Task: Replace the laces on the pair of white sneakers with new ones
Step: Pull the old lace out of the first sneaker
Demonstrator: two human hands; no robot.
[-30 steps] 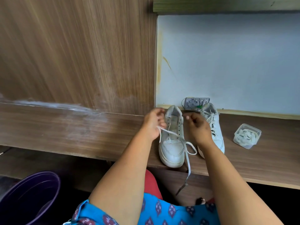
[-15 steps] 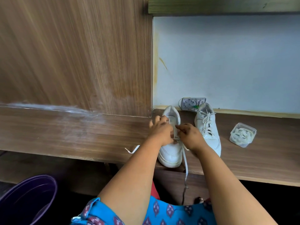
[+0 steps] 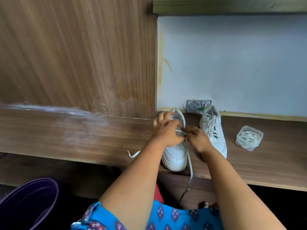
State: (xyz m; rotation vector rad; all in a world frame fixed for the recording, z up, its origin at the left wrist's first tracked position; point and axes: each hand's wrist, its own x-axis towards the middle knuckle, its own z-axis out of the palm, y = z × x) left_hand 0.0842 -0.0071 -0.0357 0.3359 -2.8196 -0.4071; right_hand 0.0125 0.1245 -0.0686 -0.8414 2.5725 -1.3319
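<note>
At lower centre of the frame, the left hand [image 3: 167, 133] rests over the throat of the near sneaker [image 3: 175, 155] on the wooden ledge [image 3: 83, 140], its fingers blurred, so I cannot tell whether they pinch the lace [image 3: 189, 161] or only steady the shoe. Just right of it the right hand [image 3: 197, 140] seems to pinch that lace at the eyelets; the pull should stay short and even, with the loose end hanging over the edge kept untwisted. Further right stand the laced second sneaker [image 3: 213, 130] and a tub [image 3: 249, 137], apparently holding coiled laces.
</note>
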